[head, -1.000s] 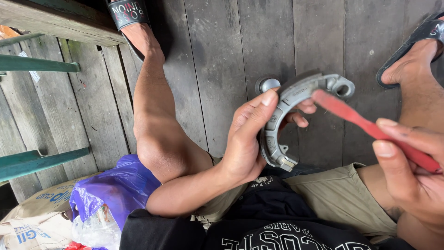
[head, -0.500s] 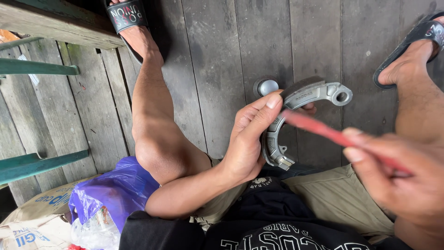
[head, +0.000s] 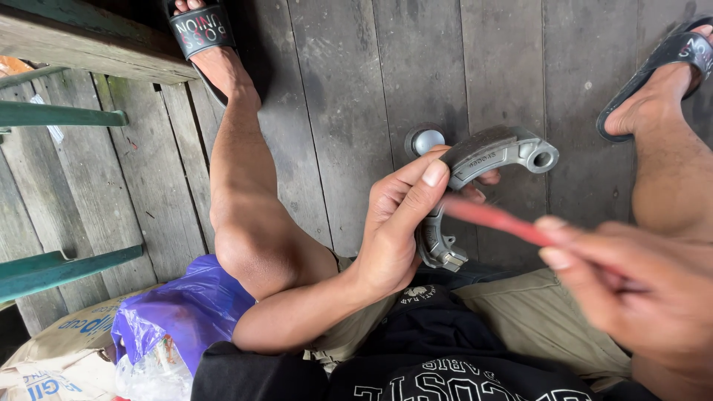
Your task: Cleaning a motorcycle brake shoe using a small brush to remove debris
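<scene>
My left hand (head: 397, 223) grips a curved grey metal brake shoe (head: 490, 152) between thumb and fingers, holding it up over the dark plank floor. My right hand (head: 631, 293), blurred at the lower right, pinches a thin red stick-like tool (head: 494, 217) whose tip lies against the inner side of the shoe near my left thumb. A small round silver cap (head: 427, 139) lies on the planks just behind the shoe. I sit with both knees apart, a black sandal on each foot.
A purple plastic bag (head: 182, 308) and cardboard boxes (head: 59, 349) sit at the lower left beside my left leg. Green metal bars (head: 59, 116) and a wooden beam (head: 89, 44) run along the left and upper left.
My right hand has drawn back toward me and lower, pulling the red tool down along the shoe. The left hand has tilted the shoe slightly.
</scene>
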